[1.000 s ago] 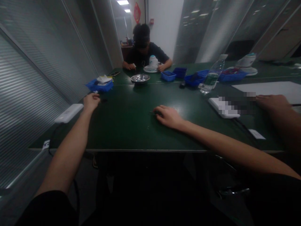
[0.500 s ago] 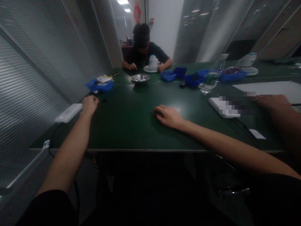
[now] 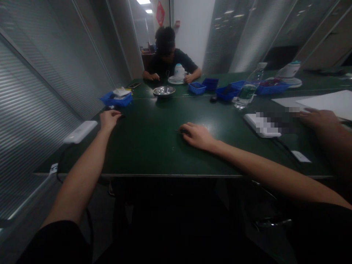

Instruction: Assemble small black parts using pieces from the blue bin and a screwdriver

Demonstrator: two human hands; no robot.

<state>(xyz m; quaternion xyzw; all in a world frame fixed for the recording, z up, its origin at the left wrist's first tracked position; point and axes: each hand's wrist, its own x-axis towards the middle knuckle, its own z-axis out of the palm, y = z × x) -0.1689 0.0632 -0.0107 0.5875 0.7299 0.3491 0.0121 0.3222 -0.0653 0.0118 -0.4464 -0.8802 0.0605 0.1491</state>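
One green table (image 3: 154,154) holds one clear bottle (image 3: 255,77), its green label (image 3: 246,92) illegible; mid-table, the right hand (image 3: 196,136) curls its fingers around one dark object (image 3: 182,131); the left hand (image 3: 108,120), fingertips together, meets one smaller dark piece (image 3: 123,116), grip unclear.

Dimness is prevailing; 2 ceiling lamps (image 3: 149,11) are glowing, glare is whitening the surface (image 3: 148,146) beside the right hand (image 3: 197,136), blur softening details.

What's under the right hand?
A small dark object shows in the curled right hand, with a thin tip poking out over the green table. The hand covers the rest; can't tell what it is.
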